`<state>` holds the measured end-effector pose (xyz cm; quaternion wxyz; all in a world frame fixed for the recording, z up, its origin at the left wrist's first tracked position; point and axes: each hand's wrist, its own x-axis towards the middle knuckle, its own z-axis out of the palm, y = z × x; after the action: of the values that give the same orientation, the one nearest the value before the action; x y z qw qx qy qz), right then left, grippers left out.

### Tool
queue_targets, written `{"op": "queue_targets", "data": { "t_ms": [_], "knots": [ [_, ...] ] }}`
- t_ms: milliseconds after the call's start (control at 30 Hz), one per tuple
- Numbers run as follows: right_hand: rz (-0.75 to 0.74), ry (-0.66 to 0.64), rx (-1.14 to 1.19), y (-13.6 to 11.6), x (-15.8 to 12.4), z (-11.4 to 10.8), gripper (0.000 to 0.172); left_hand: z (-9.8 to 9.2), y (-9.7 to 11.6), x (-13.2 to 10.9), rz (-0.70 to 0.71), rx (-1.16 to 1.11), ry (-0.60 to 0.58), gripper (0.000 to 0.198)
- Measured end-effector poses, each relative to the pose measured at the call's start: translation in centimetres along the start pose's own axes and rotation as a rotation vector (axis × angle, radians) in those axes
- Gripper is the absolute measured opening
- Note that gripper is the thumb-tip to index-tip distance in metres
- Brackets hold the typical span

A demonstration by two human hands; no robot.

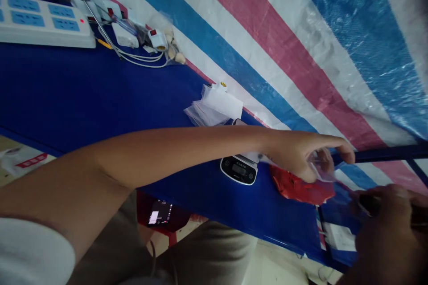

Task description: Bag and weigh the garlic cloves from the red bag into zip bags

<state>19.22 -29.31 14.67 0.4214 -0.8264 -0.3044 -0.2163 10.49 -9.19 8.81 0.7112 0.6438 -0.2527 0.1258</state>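
My left arm reaches across the blue table to the right. My left hand [297, 153] has its fingers curled around a clear plastic bag [323, 167], which looks crumpled. Under that hand lies a red plastic bag [301, 187]. A kitchen scale [239, 170] with a black display panel sits beneath my left forearm, its platform partly hidden. At the lower right my right hand [391, 227], smeared by motion, is closed around a dark object whose kind I cannot make out. Its tip points toward the clear bag.
Clear zip bags [207, 113] and a white paper lie behind my forearm. A power strip [43, 20], plugs and white cables [143, 59] occupy the far left. A striped tarpaulin [267, 31] hangs behind the table. A phone [160, 213] rests on a red stool below.
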Motion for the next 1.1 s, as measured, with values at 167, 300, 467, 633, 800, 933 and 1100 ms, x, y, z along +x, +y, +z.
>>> {"op": "queue_targets", "data": {
  "t_ms": [167, 300, 467, 633, 800, 933, 1100],
  "knots": [
    [0.137, -0.041, 0.074, 3.1, -1.3, 1.5, 0.035, -0.4, -0.6, -1.7, -0.319, 0.664, -0.137, 0.09],
    [0.203, -0.247, 0.035, 6.9, -3.4, 3.9, 0.055, 6.4, -2.6, -3.8, -0.085, 0.715, -0.15, 0.049],
    [0.49, -0.42, 0.176, 9.6, -7.6, 6.5, 0.063, 13.5, -7.2, -5.7, -0.023, 0.411, -0.486, 0.036],
    [0.555, -0.412, 0.377, 11.2, -10.2, 6.8, 0.055, 13.2, -10.2, -7.1, -0.12, 0.342, -0.304, 0.041],
    [0.631, -0.39, 0.501, 11.9, -10.5, 6.4, 0.055, 12.0, -10.2, -6.9, -0.179, 0.309, -0.259, 0.039],
    [0.56, -0.397, 0.358, 11.8, -10.8, 6.3, 0.053, 12.0, -10.6, -6.7, -0.183, 0.301, -0.208, 0.038],
    [0.431, -0.383, 0.204, 11.2, -11.2, 6.3, 0.055, 12.0, -10.3, -6.9, -0.222, 0.278, -0.163, 0.039]
  ]
}}
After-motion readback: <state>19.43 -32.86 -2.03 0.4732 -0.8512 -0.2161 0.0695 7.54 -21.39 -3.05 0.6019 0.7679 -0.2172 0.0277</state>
